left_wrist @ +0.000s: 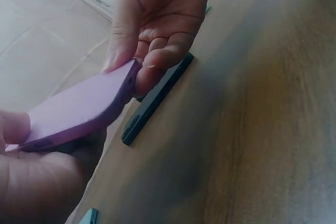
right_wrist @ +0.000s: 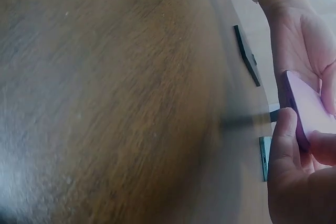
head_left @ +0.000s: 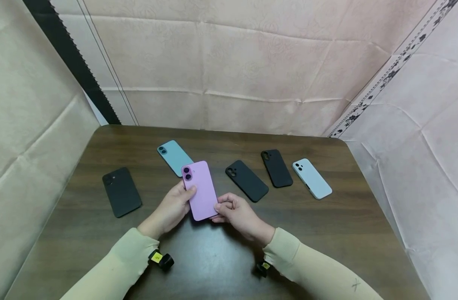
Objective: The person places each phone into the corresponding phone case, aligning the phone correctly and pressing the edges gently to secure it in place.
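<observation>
A purple phone [head_left: 201, 191], its back with two camera lenses facing up, is held over the middle of the table. My left hand [head_left: 173, 208] grips its left side, the thumb lying on the back. At the lower right corner, my right hand [head_left: 238, 214] pinches the edge between thumb and fingers. In the left wrist view the phone [left_wrist: 79, 100] spans both hands, tilted. The right wrist view shows its lower edge near the right thumb; its front is hidden. Just behind it lies a teal phone [head_left: 175, 157], partly covered by the purple one.
On the brown wooden table [head_left: 198, 262] lie a dark phone [head_left: 121, 193] at left, two black phones or cases [head_left: 247, 182] right of centre, and a light blue phone [head_left: 312, 179] farther right. Pale cloth [head_left: 232, 62] hangs behind and at both sides.
</observation>
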A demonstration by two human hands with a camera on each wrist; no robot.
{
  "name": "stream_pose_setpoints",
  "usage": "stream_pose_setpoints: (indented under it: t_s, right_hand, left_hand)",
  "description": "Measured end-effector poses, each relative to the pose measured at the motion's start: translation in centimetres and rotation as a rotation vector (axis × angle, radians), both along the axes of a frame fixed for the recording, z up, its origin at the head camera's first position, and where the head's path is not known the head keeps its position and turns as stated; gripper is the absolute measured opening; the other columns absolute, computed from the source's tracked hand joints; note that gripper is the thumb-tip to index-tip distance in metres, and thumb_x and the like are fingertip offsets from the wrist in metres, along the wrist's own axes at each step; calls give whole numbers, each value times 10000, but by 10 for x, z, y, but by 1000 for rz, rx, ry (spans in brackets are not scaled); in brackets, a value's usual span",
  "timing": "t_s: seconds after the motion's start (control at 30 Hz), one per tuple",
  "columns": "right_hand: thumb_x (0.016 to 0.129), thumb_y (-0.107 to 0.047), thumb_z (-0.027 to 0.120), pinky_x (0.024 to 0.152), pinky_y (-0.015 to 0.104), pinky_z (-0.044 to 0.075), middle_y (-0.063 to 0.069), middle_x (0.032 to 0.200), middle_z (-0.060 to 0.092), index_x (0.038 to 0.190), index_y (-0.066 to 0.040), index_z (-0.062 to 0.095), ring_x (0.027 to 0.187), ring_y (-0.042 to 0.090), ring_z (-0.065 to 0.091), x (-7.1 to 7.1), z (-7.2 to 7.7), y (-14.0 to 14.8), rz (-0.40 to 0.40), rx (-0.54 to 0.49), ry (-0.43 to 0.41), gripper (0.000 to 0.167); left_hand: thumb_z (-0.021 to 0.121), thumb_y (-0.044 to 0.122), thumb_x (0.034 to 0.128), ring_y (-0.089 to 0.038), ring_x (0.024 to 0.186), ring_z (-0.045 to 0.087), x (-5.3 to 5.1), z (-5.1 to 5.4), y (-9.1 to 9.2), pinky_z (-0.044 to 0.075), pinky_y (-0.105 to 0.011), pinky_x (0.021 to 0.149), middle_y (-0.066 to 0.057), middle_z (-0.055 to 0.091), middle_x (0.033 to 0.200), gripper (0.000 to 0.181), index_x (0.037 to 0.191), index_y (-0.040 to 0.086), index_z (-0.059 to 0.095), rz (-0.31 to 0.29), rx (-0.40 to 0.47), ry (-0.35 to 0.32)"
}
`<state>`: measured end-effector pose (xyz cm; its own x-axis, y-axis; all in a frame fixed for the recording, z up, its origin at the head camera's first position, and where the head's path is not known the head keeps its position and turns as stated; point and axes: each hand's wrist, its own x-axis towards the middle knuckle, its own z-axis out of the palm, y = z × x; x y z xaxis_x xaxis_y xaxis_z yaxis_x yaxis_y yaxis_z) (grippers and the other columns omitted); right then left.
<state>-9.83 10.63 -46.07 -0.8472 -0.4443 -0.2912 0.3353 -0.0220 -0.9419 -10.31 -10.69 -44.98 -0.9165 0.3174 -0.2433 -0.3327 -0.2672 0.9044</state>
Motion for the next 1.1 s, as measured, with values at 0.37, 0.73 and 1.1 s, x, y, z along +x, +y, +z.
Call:
stream_pose_setpoints:
  t_s: [0.37, 0.73, 1.1]
  right_hand:
    - [987, -128, 574, 738, 411, 570, 157, 1008, 683, 1187, 43, 521, 885, 312, 683, -6, 7, 9, 58, 159, 178, 269]
    - [918, -361, 673, 741, 349, 544, -21, 1026, 666, 1230, -79, 570, 911, 142, 641, -41, 23, 40, -76, 607, 521, 434]
    - [862, -490, 693, 871, 461, 487, 150, 1242, 580, 1361, -50, 478, 1075, 278, 568, -71, 30, 55, -57, 1001, 575, 699]
  left_hand:
    - [337, 214, 1069, -246, 1292, 453, 1, 0, -1, 409, -436, 1015, -92, 456, 1417, 432, 1489, 153, 255, 28, -60, -5]
    - [325, 170, 1070, -267, 1277, 473, 3, -6, -3, 452, -443, 968, -118, 452, 1423, 452, 1508, 153, 215, 25, -37, -19]
    - [393, 180, 1058, -275, 1209, 545, 6, -8, -2, 486, -444, 920, -159, 536, 1349, 444, 1490, 138, 296, 37, -40, -66]
